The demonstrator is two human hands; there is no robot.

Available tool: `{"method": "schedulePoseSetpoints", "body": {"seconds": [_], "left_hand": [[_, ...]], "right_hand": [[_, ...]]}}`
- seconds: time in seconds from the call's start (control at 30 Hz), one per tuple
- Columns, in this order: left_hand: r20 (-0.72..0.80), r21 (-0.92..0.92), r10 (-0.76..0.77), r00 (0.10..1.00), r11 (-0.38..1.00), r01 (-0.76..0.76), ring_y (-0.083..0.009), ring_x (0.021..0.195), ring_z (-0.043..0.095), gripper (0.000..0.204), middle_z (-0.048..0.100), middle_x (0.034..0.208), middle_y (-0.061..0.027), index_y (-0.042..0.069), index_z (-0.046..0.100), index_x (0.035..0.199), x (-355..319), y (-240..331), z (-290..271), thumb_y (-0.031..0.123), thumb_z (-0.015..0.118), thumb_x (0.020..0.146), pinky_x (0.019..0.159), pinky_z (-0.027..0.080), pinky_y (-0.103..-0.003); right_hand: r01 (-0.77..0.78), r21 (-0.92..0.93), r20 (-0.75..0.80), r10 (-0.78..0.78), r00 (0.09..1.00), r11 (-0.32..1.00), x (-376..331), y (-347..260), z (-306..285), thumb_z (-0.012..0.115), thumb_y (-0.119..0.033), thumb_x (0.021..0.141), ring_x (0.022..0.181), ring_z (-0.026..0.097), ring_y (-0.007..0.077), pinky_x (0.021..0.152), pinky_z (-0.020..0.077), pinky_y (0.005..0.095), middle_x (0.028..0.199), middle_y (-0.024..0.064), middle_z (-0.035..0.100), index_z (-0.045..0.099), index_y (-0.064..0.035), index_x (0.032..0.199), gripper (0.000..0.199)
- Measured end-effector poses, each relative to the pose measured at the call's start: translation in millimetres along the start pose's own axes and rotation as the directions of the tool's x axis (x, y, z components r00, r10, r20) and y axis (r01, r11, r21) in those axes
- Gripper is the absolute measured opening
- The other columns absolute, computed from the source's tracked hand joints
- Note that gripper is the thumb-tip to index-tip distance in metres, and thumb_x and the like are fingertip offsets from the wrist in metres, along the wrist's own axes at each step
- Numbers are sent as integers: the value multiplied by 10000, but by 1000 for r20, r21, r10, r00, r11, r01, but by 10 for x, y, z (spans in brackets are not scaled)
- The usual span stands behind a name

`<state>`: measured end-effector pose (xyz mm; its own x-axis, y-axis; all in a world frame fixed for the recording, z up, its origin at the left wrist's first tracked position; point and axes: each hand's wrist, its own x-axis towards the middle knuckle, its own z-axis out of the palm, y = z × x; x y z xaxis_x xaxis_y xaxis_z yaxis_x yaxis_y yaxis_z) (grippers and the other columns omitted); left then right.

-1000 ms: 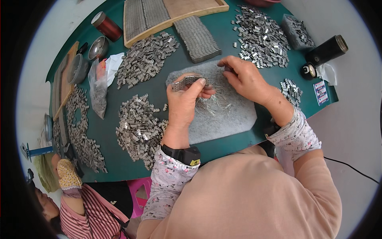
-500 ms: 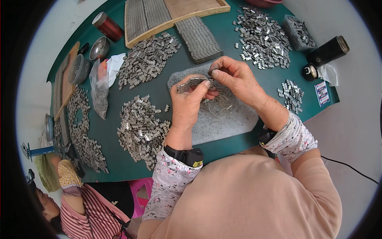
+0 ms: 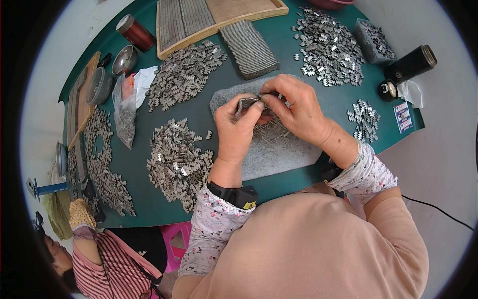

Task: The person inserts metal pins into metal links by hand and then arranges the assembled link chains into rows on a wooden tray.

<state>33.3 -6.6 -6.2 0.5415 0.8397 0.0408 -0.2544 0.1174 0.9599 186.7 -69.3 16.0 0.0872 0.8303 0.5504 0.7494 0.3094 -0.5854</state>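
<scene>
My left hand [image 3: 235, 127] is closed around a short strip of linked metal pieces [image 3: 247, 104], its thumb pressed along the near side. My right hand [image 3: 295, 103] pinches at the strip's right end; what its fingertips hold, if anything, is too small to make out. Both hands are over a grey felt mat [image 3: 271, 162]. Just below the fingers, a loose heap of thin metal pins [image 3: 274, 132] lies on the mat. Left of my left hand is a pile of small toothed metal links [image 3: 179, 159]. A finished-looking linked metal band [image 3: 249, 49] lies beyond the hands.
A wooden tray [image 3: 223, 22] with metal strips stands at the back. More links [image 3: 331, 50] are heaped back right, near a clear tub [image 3: 371, 37] and a black flask [image 3: 413, 62]. A red flask [image 3: 137, 34] stands back left. A co-worker [image 3: 109, 254] sits at left.
The strip in my left hand has turned and shows less of its length. My right fingertips have come down onto its right end. The co-worker's arm has shifted.
</scene>
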Motion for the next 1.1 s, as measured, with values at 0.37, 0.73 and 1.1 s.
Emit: {"method": "schedulePoseSetpoints", "body": {"seconds": [0.37, 0.73, 1.1], "left_hand": [[36, 218, 112, 993, 969, -117, -129, 733, 689, 86, 695, 837, -74, -56, 679, 953, -25, 6, 9, -18, 617, 907, 682, 569, -249], [82, 454, 228, 970, 858, -240, -97, 739, 657, 97, 687, 854, -54, -64, 675, 967, 23, -127, -63, -30, 620, 895, 681, 572, -249], [100, 340, 247, 964, 902, -266, -55, 641, 553, 72, 636, 738, -25, -38, 677, 897, -10, -146, 4, 15, 677, 849, 589, 463, -246]], "right_hand": [[-376, 357, 141, 348, 927, 855, -22, -12, -90, 716, -28, 848, 737, 682, 151, 624, 527, 266, 820, 86, 694, 659, 14, 944, 119], [-37, -2, 107, 37, 994, 999, 89, 15, -159, 690, -46, 787, 676, 645, 376, 606, 510, 437, 722, 172, 653, 635, 0, 828, 82], [87, -180, 221, -46, 974, 980, 32, -46, -237, 686, -75, 793, 692, 647, 402, 603, 506, 459, 727, 182, 661, 637, -6, 862, 109]]}}
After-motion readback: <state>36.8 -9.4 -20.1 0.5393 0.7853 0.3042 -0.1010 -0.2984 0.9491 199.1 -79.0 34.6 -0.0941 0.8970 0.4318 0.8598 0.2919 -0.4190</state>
